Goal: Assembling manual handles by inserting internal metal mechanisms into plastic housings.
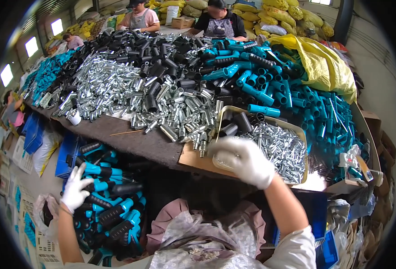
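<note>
My left hand [75, 190], in a white glove, is beside a heap of teal and black grip handles [112, 201] low on the left. Its fingers are apart, and I see nothing held in them. My right hand [247, 162], also white-gloved, hovers at the near left of a cream tray [306, 157]. Motion smears its fingers, so whether they hold anything is unclear. Small silver metal pins [278, 143] fill much of the tray, with several short black tubes [242, 122] at its far left. Some silver metal fittings [202, 142] stand just left of the tray.
The workbench carries piles of silver metal sleeves [103, 85], black tubes [157, 62] and teal tubes [283, 92]. A yellow sack [325, 65] lies at the far right. Blue crates [68, 154] stand below. Two people [218, 27] work across the bench.
</note>
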`<action>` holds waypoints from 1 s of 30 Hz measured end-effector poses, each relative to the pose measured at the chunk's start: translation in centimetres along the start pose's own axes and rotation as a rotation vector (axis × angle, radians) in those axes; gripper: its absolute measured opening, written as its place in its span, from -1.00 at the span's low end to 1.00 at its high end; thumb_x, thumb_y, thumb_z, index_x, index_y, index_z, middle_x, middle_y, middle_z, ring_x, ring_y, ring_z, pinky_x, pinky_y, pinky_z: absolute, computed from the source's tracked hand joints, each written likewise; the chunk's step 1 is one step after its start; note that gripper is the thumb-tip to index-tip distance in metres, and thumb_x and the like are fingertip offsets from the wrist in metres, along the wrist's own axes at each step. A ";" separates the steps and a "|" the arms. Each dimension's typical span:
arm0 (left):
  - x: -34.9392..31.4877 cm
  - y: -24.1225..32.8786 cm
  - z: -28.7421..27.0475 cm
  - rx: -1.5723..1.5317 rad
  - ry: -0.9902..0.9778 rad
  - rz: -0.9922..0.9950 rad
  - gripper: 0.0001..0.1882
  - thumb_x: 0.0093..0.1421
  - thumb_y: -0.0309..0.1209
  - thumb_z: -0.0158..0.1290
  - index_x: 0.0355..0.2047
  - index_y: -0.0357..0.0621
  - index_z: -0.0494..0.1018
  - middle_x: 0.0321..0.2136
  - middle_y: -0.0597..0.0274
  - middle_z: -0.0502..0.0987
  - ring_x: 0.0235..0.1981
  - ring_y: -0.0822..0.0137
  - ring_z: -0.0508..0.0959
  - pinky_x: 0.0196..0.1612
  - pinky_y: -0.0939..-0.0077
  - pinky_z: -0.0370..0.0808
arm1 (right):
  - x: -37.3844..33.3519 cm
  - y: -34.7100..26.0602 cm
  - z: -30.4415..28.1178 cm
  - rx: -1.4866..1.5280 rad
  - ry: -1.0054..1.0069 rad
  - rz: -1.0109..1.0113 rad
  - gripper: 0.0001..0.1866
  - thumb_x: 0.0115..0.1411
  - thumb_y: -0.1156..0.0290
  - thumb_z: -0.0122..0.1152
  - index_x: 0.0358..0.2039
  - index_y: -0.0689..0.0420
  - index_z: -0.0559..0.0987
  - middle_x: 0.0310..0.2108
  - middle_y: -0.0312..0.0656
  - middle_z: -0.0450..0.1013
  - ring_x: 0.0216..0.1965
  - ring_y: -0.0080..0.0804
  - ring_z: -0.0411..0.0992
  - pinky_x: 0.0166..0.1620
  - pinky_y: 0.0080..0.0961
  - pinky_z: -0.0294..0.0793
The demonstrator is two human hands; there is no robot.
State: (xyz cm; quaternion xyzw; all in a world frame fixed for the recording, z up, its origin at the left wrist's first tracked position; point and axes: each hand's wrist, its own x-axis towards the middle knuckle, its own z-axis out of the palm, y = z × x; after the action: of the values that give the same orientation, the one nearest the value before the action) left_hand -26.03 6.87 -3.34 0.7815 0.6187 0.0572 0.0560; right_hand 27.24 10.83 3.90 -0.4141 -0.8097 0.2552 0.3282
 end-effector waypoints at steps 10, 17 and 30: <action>-2.0 8.7 -1.1 0.306 0.037 0.101 -0.72 -0.01 -0.46 0.14 -0.22 -0.07 0.58 0.11 0.06 0.45 0.11 -0.04 0.41 0.13 0.07 0.37 | 11.8 5.9 3.5 -1.196 -0.157 0.245 -0.66 0.03 0.09 0.34 -0.27 0.03 0.72 -0.18 -0.10 0.59 -0.15 -0.19 0.59 -0.14 -0.27 0.55; 4.6 16.9 -2.2 -0.071 0.027 0.509 -0.71 0.12 -0.34 0.14 -0.15 -0.11 0.56 -0.05 0.12 0.55 -0.04 0.07 0.52 0.04 0.21 0.48 | 12.7 6.4 3.7 -1.234 -0.244 0.317 -0.76 0.05 0.34 0.29 -0.23 -0.04 0.73 -0.21 -0.22 0.65 -0.13 -0.27 0.62 -0.21 -0.36 0.57; 21.3 21.5 4.1 0.225 0.172 0.424 -0.73 0.13 -0.27 0.14 -0.18 -0.06 0.55 -0.15 0.14 0.52 -0.09 0.07 0.51 -0.02 0.19 0.50 | 12.6 8.4 4.3 -1.262 0.002 0.304 -0.87 0.03 0.43 0.24 -0.39 -0.01 0.70 -0.38 -0.20 0.64 -0.30 -0.25 0.64 -0.30 -0.37 0.55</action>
State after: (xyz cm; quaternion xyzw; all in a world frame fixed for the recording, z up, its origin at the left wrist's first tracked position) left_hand 0.17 22.64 -3.53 0.8874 0.4459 0.0647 -0.0973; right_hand 22.65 25.23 -0.64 -0.6377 -0.7360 -0.2265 -0.0174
